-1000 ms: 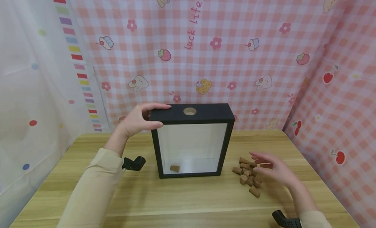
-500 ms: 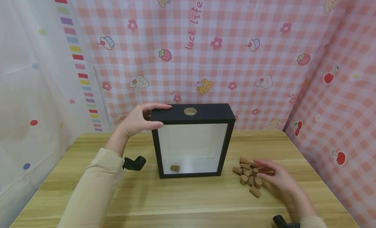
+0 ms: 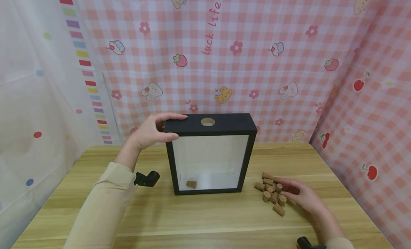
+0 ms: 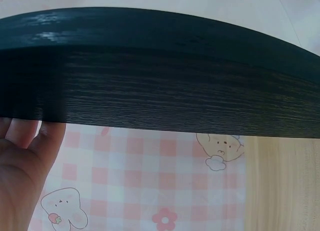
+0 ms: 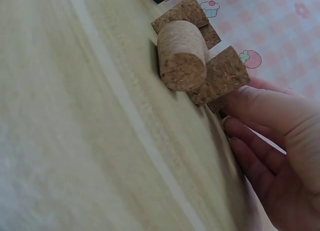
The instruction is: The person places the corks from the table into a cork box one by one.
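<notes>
Left hand (image 3: pixel 146 133) on a black rectangular box (image 3: pixel 224 125), right hand (image 3: pixel 305 197) at a pile of small brown cylindrical corks (image 3: pixel 269 187).
Head view: the left hand grips the box's upper left corner; the pile lies right of the box on the pale wood-grain worktop (image 3: pixel 205 220), the right hand at its right edge with thumb and fingers curved; a single cork (image 3: pixel 191 184) lies inside the box. Left wrist view: fingertips meet the box's edge. Right wrist view: fingers reach behind the nearest corks; whether they pinch one, I cannot tell.
</notes>
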Demonstrator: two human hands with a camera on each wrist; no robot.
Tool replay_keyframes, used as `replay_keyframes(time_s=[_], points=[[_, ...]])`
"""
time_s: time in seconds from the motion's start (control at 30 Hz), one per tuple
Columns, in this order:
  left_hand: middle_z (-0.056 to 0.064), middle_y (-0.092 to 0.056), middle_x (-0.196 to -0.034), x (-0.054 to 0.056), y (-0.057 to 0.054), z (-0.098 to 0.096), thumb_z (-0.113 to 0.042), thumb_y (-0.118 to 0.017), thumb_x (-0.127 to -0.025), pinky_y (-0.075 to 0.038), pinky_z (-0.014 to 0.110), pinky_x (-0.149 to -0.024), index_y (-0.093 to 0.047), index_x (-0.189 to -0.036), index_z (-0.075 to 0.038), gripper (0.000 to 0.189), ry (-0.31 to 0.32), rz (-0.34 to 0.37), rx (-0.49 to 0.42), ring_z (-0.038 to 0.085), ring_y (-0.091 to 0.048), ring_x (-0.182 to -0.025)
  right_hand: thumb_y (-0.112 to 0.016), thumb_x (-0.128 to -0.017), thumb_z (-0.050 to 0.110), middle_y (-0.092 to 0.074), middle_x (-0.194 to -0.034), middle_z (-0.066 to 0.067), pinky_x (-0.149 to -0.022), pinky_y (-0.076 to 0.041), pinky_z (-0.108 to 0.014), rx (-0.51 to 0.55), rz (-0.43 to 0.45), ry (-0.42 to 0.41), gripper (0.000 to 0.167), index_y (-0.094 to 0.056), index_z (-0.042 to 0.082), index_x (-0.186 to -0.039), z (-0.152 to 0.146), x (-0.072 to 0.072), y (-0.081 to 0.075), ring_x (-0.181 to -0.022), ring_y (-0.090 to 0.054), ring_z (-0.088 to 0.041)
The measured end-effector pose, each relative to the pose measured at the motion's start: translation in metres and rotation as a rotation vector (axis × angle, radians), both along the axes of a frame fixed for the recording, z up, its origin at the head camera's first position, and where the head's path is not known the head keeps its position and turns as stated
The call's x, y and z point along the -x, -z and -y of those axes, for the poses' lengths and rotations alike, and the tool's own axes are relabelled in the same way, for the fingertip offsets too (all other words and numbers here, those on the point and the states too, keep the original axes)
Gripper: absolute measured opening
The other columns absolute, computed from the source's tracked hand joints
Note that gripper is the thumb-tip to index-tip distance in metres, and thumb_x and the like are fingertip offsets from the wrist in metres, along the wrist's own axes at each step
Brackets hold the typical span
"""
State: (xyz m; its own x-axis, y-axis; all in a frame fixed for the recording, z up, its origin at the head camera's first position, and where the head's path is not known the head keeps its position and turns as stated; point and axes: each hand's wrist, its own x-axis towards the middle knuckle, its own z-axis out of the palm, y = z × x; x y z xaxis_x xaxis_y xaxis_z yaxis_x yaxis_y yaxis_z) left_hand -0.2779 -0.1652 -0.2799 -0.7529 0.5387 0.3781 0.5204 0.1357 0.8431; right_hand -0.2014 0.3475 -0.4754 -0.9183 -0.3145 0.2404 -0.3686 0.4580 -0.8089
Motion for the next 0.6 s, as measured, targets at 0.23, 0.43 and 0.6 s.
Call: replay_keyframes(time_s=[0.23,0.43,0.6], points=[[0.012,-0.057,-0.130,0.0001,0.0005,0.0001,-0.012,-0.077,-0.082,-0.051,0.032,-0.074,-0.064,-0.132,-0.010,0.052,0.001,0.002,-0.003,0.029,-0.057,-0.093,-0.068,-0.091,0.001,-0.061,-0.124,-0.027,-0.080,-0.049,-0.019,-0.027,-0.035,0.024,0.036,-0.063,-0.008,-0.126,0.0010,0.0008,0.0008,-0.098,-0.061,-0.002],[0.012,-0.057,-0.131,-0.0008,0.0004,0.0003,-0.013,-0.077,-0.082,-0.050,0.033,-0.075,-0.065,-0.132,-0.012,0.052,0.004,0.013,-0.009,0.030,-0.056,-0.094,-0.071,-0.090,0.004,-0.065,-0.119,-0.025,-0.077,-0.049,-0.019,-0.062,-0.043,0.099,0.030,-0.067,-0.005,-0.118,0.0037,0.0001,0.0019,-0.095,-0.061,0.001],[0.012,-0.057,-0.131,0.0000,0.0010,0.0003,-0.014,-0.077,-0.082,-0.050,0.033,-0.075,-0.065,-0.132,-0.012,0.052,0.005,0.014,-0.008,0.031,-0.055,-0.095,-0.071,-0.090,0.007,-0.068,-0.112,-0.020,-0.077,-0.049,-0.020,-0.073,-0.018,0.155,0.028,-0.068,-0.004,-0.116,0.0043,-0.0014,0.0021,-0.092,-0.061,-0.001]])
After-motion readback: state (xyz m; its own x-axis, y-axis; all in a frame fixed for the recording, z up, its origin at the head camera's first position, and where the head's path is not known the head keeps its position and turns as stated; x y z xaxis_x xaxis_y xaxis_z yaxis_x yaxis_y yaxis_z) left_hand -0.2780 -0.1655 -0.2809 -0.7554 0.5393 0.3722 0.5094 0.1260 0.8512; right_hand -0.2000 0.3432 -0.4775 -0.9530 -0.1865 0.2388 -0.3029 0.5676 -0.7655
